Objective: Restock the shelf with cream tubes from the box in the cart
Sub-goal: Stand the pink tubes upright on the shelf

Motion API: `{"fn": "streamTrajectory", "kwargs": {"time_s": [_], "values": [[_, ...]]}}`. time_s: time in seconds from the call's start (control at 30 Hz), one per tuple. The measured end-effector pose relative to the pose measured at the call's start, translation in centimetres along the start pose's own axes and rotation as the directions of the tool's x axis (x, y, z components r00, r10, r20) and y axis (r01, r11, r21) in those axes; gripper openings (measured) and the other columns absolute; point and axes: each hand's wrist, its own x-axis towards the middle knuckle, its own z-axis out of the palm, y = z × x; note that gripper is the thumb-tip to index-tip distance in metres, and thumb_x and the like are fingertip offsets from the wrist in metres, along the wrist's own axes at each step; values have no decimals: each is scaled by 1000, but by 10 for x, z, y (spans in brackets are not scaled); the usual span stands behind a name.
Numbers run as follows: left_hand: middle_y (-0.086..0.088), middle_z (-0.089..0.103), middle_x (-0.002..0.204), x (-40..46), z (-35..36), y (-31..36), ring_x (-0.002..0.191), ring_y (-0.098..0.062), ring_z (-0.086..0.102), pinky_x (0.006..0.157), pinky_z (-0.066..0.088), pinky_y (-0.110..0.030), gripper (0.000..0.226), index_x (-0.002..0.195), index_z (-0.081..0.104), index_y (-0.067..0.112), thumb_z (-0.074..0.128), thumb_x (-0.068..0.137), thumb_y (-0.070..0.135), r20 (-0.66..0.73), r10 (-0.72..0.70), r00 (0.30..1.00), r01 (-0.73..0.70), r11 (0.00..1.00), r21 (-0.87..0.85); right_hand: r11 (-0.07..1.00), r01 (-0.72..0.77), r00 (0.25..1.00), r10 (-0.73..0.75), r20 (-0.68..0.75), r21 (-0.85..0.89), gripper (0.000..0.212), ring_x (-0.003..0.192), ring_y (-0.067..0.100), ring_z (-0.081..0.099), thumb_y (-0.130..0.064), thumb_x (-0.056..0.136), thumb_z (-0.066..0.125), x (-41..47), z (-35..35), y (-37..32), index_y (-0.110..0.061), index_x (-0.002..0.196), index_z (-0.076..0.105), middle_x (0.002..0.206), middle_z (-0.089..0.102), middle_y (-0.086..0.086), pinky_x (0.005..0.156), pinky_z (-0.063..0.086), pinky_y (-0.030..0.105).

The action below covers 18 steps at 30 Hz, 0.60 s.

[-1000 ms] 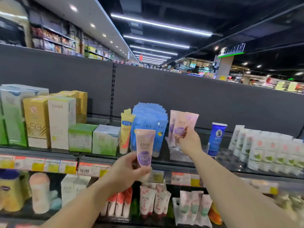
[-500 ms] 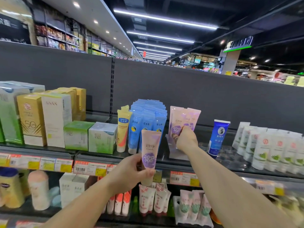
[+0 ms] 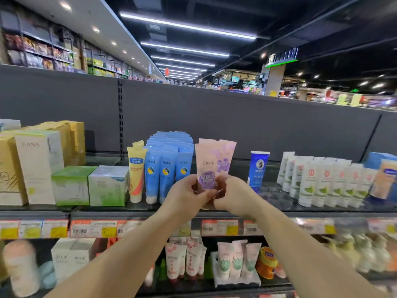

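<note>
Nearest the camera, my two bare forearms reached up and forward toward the shelf point(image 3: 137, 214). My left hand point(image 3: 185, 197) and right hand point(image 3: 233, 196) met at the shelf's front edge, and the fingers of both were closed around the lower part of one pink cream tube point(image 3: 206, 168) with a purple label. I held it upright, crimped end up, the left fingers on its left side and the right fingers on its right; its cap end was hidden behind my hands, so I could not tell whether it touched the shelf.

Just behind the fingers and slightly to their right, more pink tubes point(image 3: 225, 157) of the same kind stood upright on the shelf. Left of the fingers stood a block of blue tubes point(image 3: 166, 168) in rows, then a single yellow tube point(image 3: 136, 171), then pale green boxes point(image 3: 90, 186) and taller cream and gold cartons point(image 3: 34, 168). Right of the fingers a dark blue tube point(image 3: 258, 168) stood alone, and farther right a row of white tubes point(image 3: 322, 181) with green prints ran toward the edge of view.

Below the fingers, price tags point(image 3: 219, 227) lined the shelf edge, and the lower shelf carried further pink and white tubes point(image 3: 234, 261). Beyond the fingers rose the grey back panel point(image 3: 236, 117), with store aisles and ceiling lights past it.
</note>
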Motion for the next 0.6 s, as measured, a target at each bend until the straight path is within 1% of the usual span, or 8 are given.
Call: {"fn": "streamTrajectory", "kwargs": {"time_s": [0.07,0.13,0.2,0.23,0.3,0.37,0.47,0.6], "values": [[13,71,83,4,4,8,73,3,65,69,50,-19,9,94,66,33,67,88,40,25,3,1000,-3,1000,-3,1000,-5,996,4,-93,-13,41,98,6,61,-12,82,71,2,2,3,-29,117,59,108,66,-12,79,51,18],[12,71,90,3,5,11,79,1,64,72,49,-22,16,97,65,34,53,95,44,65,26,998,-30,997,70,999,-28,987,33,-156,30,33,94,4,62,-17,84,72,7,-1,10,-30,112,61,103,66,-15,68,46,11],[10,69,103,2,6,4,94,-7,62,84,51,-30,17,99,60,36,43,101,38,85,35,996,-53,973,225,993,-76,966,96,-240,89,20,80,0,60,-24,85,73,14,-6,17,-26,101,61,90,65,-15,55,41,8],[7,67,111,0,6,-1,103,-12,61,92,49,-33,19,106,59,35,41,102,32,106,37,994,-70,941,332,990,-102,952,124,-279,93,19,76,-1,58,-26,85,72,20,-8,21,-24,99,59,88,64,-14,52,39,9],[4,62,121,-2,9,-14,112,-16,57,98,46,-34,28,119,62,27,41,101,26,161,42,986,-119,854,506,989,-140,931,147,-333,47,18,73,-2,54,-26,87,69,33,-8,27,-22,99,56,90,62,-11,53,35,11],[3,63,120,-2,10,-22,110,-16,58,97,48,-34,29,120,62,25,41,100,27,194,34,980,-142,802,580,986,-168,920,163,-358,16,19,74,2,53,-23,88,68,47,-5,33,-22,99,53,95,63,-7,53,33,12],[4,64,122,-2,9,-27,111,-18,59,97,48,-38,30,121,61,27,41,99,27,238,30,971,-176,762,624,976,-216,914,189,-358,-35,22,82,10,53,-18,86,68,64,1,41,-19,100,51,106,64,1,55,35,14],[5,60,128,-1,8,-26,116,-15,55,101,46,-37,32,125,59,26,39,100,26,258,22,966,-186,753,632,964,-250,923,207,-325,-93,30,91,13,57,-19,86,70,73,12,50,-16,111,54,112,63,2,73,45,24]]}}
